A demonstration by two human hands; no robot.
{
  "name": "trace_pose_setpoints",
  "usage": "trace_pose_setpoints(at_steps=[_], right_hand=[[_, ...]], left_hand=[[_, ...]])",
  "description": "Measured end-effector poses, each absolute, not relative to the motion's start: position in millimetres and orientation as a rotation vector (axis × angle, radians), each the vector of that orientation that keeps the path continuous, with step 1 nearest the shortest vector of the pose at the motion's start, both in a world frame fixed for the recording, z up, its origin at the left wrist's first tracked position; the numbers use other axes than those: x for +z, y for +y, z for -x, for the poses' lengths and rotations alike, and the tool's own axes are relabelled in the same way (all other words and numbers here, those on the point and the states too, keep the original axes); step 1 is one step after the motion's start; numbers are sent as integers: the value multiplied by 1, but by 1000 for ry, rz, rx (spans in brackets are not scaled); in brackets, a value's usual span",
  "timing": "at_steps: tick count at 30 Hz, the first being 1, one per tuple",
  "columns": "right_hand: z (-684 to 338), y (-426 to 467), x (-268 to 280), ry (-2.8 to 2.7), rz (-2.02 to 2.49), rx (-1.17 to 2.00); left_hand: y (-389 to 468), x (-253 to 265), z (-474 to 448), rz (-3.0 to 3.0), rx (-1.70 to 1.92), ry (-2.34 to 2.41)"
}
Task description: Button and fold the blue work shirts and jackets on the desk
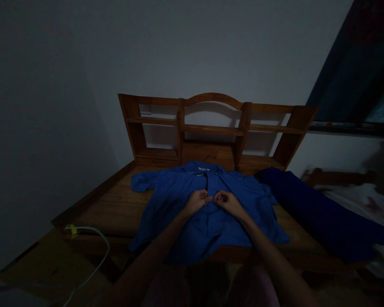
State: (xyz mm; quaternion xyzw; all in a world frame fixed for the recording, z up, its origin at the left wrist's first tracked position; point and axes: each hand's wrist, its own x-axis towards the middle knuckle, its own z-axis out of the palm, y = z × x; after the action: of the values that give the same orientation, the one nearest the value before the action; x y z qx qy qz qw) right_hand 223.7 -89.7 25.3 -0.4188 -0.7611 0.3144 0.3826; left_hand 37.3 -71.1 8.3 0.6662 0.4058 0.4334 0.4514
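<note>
Evidently, left hand (198,200) and right hand (228,201) pinch the blue shirt (176,200) mid-front, collar label (204,169) illegible

My left hand (199,201) and right hand (226,202) nearly meet over the middle of the shirt (176,200), leaving me only a narrow gap between them. On my left I could pass over the bare wood of the table (115,207), minding the cable (106,242) that loops at the front corner. On my right the dark blue cloth (316,209) crowds the shirt. Straight ahead, the shelf (213,129) stands in my way, apart from its openings.
</note>
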Motion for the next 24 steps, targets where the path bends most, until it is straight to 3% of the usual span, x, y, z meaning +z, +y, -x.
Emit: trace_pose_setpoints(at_steps=[24], right_hand=[[-222,-88,25,-1897,1105,916]], left_hand=[[-74,4,-33,-1659,1037,919]])
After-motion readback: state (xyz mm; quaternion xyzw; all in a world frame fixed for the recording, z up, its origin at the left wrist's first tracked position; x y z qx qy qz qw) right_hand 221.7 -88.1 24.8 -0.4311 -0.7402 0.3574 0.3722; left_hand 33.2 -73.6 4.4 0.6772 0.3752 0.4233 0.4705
